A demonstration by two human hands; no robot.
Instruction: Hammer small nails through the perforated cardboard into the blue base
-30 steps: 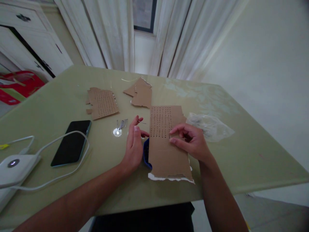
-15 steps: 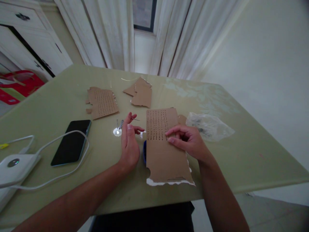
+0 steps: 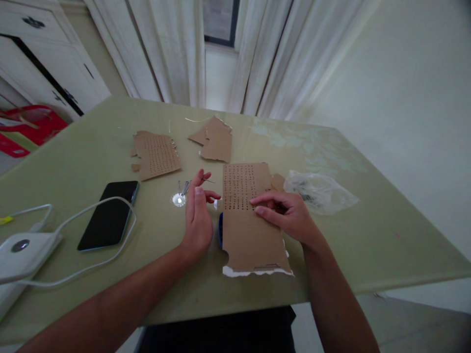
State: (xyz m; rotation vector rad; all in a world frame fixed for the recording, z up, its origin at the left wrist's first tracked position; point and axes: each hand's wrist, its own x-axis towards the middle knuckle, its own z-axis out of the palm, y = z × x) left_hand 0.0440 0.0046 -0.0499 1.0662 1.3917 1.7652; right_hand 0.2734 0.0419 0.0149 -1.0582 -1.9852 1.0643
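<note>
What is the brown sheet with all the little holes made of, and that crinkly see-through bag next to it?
The brown sheet with rows of holes looks like matt cardboard: its torn near edge shows a white paper layer. The crinkly see-through bag seems to be thin glossy plastic film, wrinkled, with the table showing through.

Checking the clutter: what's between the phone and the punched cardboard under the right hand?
In the head view, between the phone and the cardboard lie a small silver disc with pins, then the left hand.
</note>
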